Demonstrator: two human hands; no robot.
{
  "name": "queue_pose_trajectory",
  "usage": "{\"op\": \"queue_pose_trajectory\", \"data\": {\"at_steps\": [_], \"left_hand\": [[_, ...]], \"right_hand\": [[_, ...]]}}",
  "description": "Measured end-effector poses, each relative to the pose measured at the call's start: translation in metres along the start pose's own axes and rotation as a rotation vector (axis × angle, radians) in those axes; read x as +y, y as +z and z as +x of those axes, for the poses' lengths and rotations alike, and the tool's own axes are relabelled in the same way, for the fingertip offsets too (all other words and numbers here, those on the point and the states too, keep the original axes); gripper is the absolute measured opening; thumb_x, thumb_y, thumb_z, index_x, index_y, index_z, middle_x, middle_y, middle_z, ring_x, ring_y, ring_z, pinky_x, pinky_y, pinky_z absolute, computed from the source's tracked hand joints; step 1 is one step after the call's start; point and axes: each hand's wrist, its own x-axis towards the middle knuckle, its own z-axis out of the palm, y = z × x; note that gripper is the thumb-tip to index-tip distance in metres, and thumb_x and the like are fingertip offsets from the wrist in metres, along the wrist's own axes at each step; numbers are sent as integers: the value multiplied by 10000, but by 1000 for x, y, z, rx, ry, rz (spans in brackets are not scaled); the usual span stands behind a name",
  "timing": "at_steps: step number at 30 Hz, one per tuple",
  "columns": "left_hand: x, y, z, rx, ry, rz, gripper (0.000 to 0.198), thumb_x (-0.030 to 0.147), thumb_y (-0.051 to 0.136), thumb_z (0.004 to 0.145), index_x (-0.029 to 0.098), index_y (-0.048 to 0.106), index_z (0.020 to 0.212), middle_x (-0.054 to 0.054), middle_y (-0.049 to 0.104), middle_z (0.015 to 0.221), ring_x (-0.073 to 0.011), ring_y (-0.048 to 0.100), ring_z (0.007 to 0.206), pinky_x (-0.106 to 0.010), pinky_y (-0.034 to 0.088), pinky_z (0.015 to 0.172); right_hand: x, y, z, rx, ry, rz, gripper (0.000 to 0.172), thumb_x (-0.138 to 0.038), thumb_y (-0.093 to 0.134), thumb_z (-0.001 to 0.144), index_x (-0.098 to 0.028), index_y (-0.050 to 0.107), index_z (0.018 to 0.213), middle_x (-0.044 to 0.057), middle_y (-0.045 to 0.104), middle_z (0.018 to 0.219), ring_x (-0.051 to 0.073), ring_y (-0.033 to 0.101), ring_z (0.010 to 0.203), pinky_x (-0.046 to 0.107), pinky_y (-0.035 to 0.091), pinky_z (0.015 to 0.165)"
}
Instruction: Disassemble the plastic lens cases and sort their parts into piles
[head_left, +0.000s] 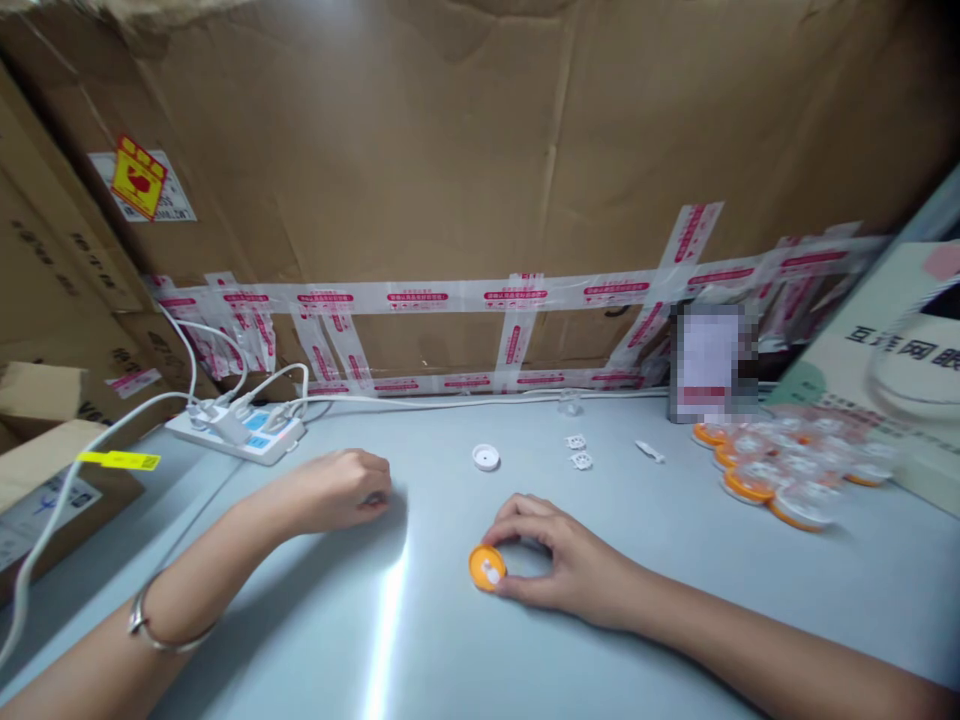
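Observation:
My right hand (559, 565) rests on the pale table (420, 650) and pinches a small round orange part (486, 567) with a white centre between thumb and fingers. My left hand (345, 488) lies to the left with its fingers curled into a loose fist; whether it holds anything is hidden. A bracelet sits on my left wrist. Beyond my hands lie a small white round cap (486, 457), two tiny white square pieces (578, 451) and a small white strip (649, 452).
A pile of orange discs in clear covers (787, 468) lies at the right, beside a printed box (892, 380). A white power strip (240, 430) with plugged cables sits at the back left. Taped cardboard walls enclose the table; cardboard boxes (45, 470) stand at the left.

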Motion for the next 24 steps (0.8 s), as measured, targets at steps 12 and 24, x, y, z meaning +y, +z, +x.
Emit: {"op": "queue_pose_trajectory", "data": {"at_steps": [12, 24], "left_hand": [[73, 34, 33, 225, 162, -283, 127, 237, 518, 868, 221, 641, 889, -8, 644, 852, -113, 582, 785, -236, 417, 731], [74, 31, 34, 236, 460, 107, 201, 122, 396, 902, 105, 589, 850, -62, 636, 796, -141, 540, 730, -290, 393, 658]], "right_hand": [[8, 4, 4, 41, -64, -9, 255, -306, 709, 684, -173, 671, 899, 50, 604, 876, 176, 566, 872, 320, 416, 837], [6, 6, 3, 46, -103, -80, 195, -283, 684, 716, -166, 657, 869, 46, 605, 865, 172, 559, 857, 321, 414, 815]]}}
